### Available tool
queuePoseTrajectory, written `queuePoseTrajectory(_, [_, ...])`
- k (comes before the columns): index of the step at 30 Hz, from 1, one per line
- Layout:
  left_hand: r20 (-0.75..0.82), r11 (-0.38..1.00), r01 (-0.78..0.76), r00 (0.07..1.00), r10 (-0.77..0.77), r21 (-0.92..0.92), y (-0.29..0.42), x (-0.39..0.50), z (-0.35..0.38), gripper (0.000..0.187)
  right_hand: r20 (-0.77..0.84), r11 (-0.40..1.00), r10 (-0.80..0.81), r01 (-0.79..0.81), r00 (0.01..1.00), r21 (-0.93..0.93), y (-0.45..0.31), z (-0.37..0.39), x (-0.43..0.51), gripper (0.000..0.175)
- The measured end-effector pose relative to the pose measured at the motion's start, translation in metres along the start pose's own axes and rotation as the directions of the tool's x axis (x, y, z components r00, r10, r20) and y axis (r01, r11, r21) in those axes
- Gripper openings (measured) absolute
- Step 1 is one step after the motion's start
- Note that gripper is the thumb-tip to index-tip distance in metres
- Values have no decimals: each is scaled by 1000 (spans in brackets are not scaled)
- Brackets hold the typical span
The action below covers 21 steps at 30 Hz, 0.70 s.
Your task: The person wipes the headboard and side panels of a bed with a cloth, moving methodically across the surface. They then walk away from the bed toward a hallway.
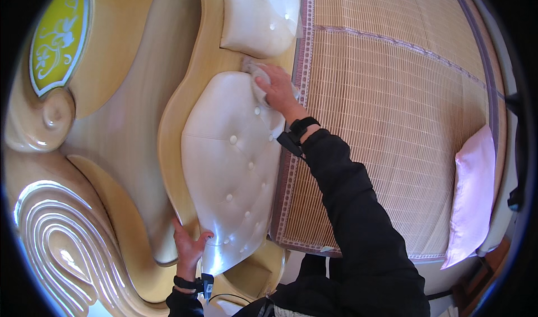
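A bed headboard with a curved, cream-yellow frame [171, 119] and tufted white padded panels stands before me. My right hand [277, 88] is shut on a greyish-white cloth [257, 79] and presses it against the upper end of the nearer padded panel [218, 149], close to the gap below the farther panel [256, 18]. At the lower end of the headboard, my left hand [189, 243] grips the frame's edge, thumb on the padded side and fingers towards the outer side. Part of the cloth is hidden under my right hand.
A woven bamboo mat [378, 119] covers the mattress beside the headboard. A pink pillow [470, 203] lies at the mat's far right edge. On the left are carved scrollwork [67, 249] and a yellow-green panel with a white floral pattern [59, 39]. Wrist-worn devices sit on both my wrists.
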<state>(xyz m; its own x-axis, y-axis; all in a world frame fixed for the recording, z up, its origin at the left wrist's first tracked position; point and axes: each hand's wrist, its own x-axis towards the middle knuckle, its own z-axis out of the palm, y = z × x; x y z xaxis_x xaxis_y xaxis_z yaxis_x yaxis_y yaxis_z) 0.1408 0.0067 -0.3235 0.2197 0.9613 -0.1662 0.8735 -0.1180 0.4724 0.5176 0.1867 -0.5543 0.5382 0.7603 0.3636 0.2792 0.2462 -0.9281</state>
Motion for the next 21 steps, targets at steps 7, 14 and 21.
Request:
queuePoseTrajectory(7, [-50, 990, -16, 998, 23, 138, -10, -5, -1, 95, -11, 993, 113, -113, 994, 22, 76, -2, -8, 36])
queuePoseTrajectory(14, [36, 999, 38, 999, -37, -34, -5, -2, -1, 97, -32, 993, 121, -121, 992, 0, 81, 0, -9, 36])
queuePoseTrajectory(21, [56, 999, 5, 998, -2, -45, -6, -1, -1, 90, -103, 987, 130, -139, 986, -84, 58, 4, -16, 40])
